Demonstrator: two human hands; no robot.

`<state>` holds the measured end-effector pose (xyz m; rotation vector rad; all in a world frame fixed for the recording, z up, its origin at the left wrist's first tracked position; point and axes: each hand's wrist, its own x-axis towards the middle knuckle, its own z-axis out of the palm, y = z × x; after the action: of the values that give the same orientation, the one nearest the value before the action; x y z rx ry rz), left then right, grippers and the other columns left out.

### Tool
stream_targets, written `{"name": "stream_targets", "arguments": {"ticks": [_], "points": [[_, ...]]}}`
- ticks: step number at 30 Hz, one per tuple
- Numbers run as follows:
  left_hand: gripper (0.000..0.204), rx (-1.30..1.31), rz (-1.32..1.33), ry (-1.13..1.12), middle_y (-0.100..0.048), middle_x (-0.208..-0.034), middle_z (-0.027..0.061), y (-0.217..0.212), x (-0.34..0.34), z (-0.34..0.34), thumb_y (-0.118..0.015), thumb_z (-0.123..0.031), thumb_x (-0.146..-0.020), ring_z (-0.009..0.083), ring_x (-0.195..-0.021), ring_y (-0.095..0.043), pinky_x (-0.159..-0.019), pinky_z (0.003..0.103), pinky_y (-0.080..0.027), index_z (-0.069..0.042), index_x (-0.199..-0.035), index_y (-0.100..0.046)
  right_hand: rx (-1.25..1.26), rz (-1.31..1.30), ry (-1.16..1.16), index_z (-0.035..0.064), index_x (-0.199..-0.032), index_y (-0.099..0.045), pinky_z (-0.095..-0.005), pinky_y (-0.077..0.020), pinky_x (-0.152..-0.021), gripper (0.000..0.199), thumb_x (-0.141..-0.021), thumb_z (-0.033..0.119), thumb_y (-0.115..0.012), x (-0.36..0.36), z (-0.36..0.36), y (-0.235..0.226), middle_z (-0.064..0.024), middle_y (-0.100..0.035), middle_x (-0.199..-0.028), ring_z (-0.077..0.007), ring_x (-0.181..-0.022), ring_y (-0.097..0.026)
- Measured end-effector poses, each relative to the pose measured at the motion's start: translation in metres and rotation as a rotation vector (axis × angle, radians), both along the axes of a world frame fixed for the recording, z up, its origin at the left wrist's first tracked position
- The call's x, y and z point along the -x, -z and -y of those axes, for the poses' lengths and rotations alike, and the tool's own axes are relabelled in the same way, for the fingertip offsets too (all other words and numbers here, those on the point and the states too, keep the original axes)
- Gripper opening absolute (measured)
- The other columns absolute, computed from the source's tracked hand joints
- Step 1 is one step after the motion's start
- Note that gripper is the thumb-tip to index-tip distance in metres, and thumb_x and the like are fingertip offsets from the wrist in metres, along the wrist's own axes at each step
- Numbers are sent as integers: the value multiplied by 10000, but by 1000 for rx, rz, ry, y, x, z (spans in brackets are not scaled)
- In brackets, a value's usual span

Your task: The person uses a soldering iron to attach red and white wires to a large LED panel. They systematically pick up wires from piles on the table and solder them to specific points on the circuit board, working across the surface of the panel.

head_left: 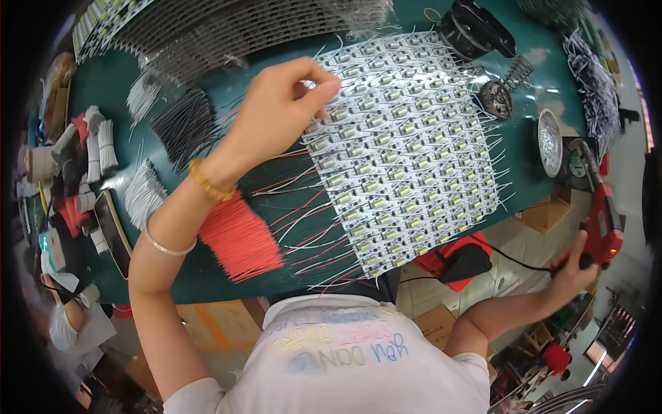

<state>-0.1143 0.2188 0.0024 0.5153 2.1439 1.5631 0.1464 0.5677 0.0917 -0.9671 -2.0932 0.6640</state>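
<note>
A large white panel of LED circuit boards (414, 148) lies before me, with yellow-white parts in rows and thin wires criss-crossing it. My left hand (286, 103) is over its upper left edge, thumb and forefinger pinched together; what they hold, if anything, is too small to make out. My right hand (574, 272), out at the far right, is wrapped round the handle of a red soldering gun (607, 224). A small orange light glows on the gun. Its metal tip points up past the table's right edge, beside an oval metal dish (549, 143). Red and white wires (310, 228) stick out from the panel's left side.
Bundles of red wires (241, 238), black wires (183, 121) and white wires (145, 190) lie left on the green table (289, 58). A phone (114, 231) lies near them. Stacked boards (227, 27) fill the back. A black lidded pot (476, 31) and a coiled-spring holder (517, 72) stand back right.
</note>
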Motion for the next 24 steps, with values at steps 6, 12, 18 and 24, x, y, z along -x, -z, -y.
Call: {"name": "stream_targets", "arguments": {"ticks": [6,12,18,24], "points": [[208,85,143,-15,-667,-989,115,-1,7,-29,-542,-167,-964,156,-819,-684,-581,236,-535,27,-1009,-601,-163,-137,-371,-137,-1255,-477,-248,-290,-425,449,-937,159,-594,5,24,-35,-30,-430,-530,-96,-421,-362],[244,-80,254,34,-665,-1041,149,-4,9,-21,-542,-185,-969,200,-926,-687,-684,252,-572,50,-1021,-586,-71,-153,-471,-144,-1257,-450,-236,-300,-408,538,-913,226,-635,17,49,7,-48,-448,-508,-85,-399,-360],[218,-20,316,100,-690,-866,84,-18,7,21,-594,-206,-943,145,-829,-689,-622,223,-541,10,-929,-621,246,-272,-656,-139,-1311,-367,-238,-327,-408,578,-943,251,-581,14,72,36,-54,-480,-522,-94,-405,-392],[148,369,-258,151,-652,-683,55,-4,-4,19,-660,-129,-864,85,-618,-604,-536,239,-457,14,-834,-645,838,-294,-882,-120,-1314,-356,-270,-395,-467,681,-908,359,-618,24,131,68,-62,-514,-570,-124,-445,-459]]}}
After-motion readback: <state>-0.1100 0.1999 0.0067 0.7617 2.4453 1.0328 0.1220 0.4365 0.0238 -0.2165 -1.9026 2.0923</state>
